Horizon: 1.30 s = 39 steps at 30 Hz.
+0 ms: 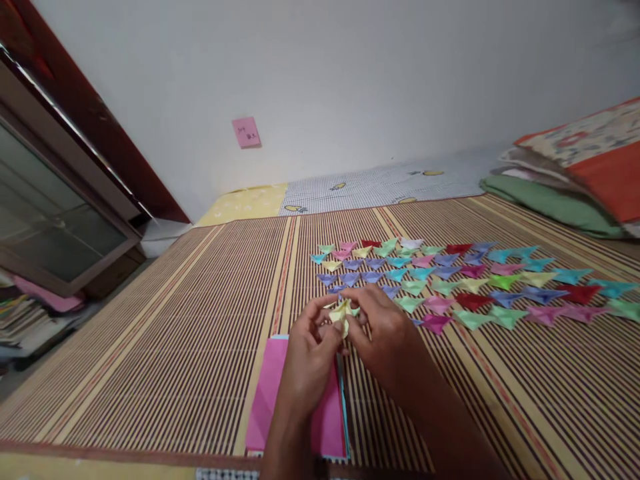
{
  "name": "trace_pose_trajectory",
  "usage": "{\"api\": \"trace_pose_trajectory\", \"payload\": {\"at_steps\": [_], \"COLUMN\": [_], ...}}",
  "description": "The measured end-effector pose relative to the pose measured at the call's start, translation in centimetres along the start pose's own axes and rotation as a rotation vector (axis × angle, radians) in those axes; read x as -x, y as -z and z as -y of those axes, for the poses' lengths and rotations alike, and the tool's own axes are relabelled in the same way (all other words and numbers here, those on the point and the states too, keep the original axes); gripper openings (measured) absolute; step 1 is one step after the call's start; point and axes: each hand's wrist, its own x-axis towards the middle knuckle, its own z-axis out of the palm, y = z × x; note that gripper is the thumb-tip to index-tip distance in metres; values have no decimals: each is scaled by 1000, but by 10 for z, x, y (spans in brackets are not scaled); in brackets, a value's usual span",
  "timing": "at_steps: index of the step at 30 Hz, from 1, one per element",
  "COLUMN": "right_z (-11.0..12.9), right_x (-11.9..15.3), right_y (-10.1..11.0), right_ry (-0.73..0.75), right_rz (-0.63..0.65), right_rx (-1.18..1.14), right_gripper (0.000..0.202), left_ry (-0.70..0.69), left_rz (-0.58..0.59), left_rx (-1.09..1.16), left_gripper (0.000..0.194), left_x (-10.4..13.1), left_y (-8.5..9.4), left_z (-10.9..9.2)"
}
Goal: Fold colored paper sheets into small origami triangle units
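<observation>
A small folded piece of pale yellow paper [341,316] is held up between both hands over the mat. My left hand [316,337] pinches its left and lower side with thumb and fingers. From the right, my right hand [377,323] grips the other side, its fingertips closed at the paper's edge. Beneath my left forearm lies a stack of coloured paper sheets [266,393], pink on top with blue edges showing. Just beyond the hands, several rows of small folded paper shapes [473,301] in many colours spread to the right.
A striped bamboo mat [165,333] covers the surface. Cushions and folded bedding [555,193] are piled at the back right. A pink note [247,133] sticks to the white wall. To the left stand a glass-panelled cabinet [55,193] and a pile of books [25,320].
</observation>
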Motion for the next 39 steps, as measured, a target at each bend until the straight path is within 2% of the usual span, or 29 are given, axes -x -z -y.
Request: {"api": "trace_pose_trajectory", "payload": {"at_steps": [4, 8, 13, 18, 26, 32, 39], "right_z": [-2, -5, -2, 1, -6, -7, -5], "right_x": [1, 0, -2, -2, 1, 1, 3], "right_y": [-2, -3, 5, 11, 6, 7, 8], "right_ry": [43, 51, -1, -93, -63, -53, -50], "right_rz": [25, 1, -42, 84, 98, 141, 179], "right_rx": [-23, -72, -159, -201, -144, -89, -51], "right_gripper": [30, 16, 10, 8, 8, 12, 9], "left_ry": [63, 83, 77, 29, 39, 9, -26], "left_rz": [73, 109, 47, 17, 13, 77, 85], "left_rx": [101, 178, 177, 155, 151, 96, 72], "left_gripper": [39, 39, 39, 35, 33, 24, 20], "left_x": [0, -2, -4, -3, -4, -2, -2], "left_y": [2, 6, 9, 5, 3, 3, 3], "left_z": [4, 9, 8, 6, 8, 7, 10]}}
